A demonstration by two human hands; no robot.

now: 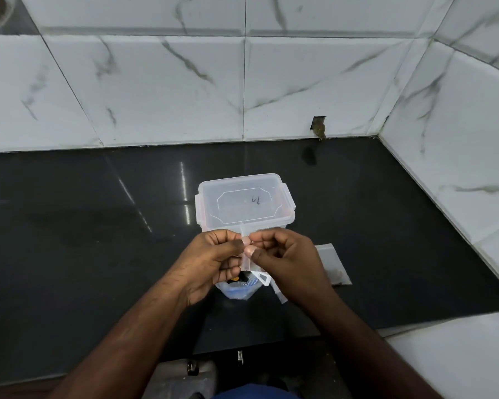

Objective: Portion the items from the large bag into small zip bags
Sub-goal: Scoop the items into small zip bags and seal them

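On the dark surface [98, 226] by marble tiles, both hands [213, 260] [285, 260] pinched a flimsy, slippery small zip bag [247, 256] at its mouth.

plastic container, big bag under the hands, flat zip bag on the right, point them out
plastic container [244, 201], head view, on its lid.
big bag [236, 290], head view, on its bluish bottom.
flat zip bag [330, 259], head view, on its clear middle.
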